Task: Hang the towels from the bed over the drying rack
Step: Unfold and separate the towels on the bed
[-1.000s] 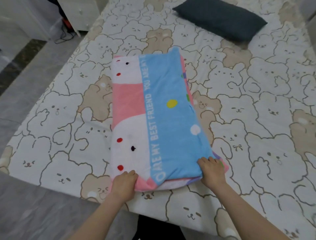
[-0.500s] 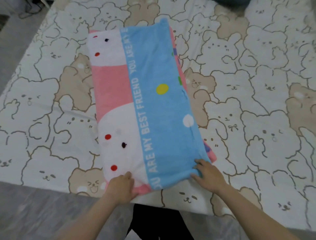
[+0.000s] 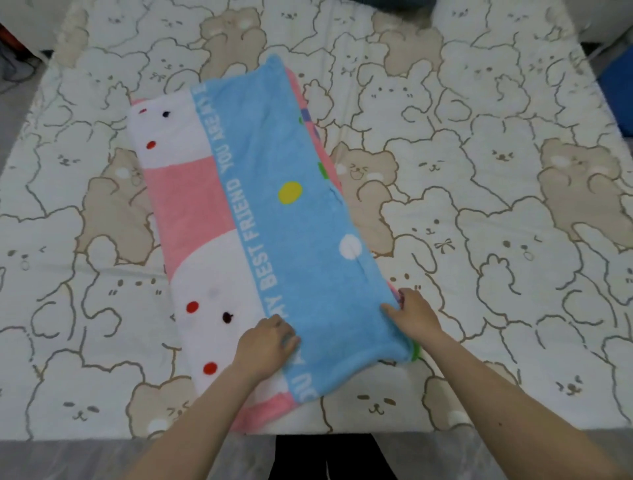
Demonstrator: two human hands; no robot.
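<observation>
A folded towel (image 3: 274,219), blue on the right and pink and white on the left, with white lettering down its middle, lies lengthwise on the bed (image 3: 479,205). More towel layers show under its right edge. My left hand (image 3: 265,347) rests on the towel's near end by the lettering, its fingers curled into the cloth. My right hand (image 3: 414,315) pinches the near right corner of the blue layer. No drying rack is in view.
The bed's sheet carries a bear print, and its near edge (image 3: 445,428) runs just in front of my legs. A dark pillow (image 3: 394,3) peeks in at the top. Grey floor (image 3: 20,113) lies to the left, and something blue (image 3: 616,99) sits at the right edge.
My left hand has moved from the towel's near left corner to its middle by the lettering. My right hand has stayed at the right corner. The view has shifted closer over the bed.
</observation>
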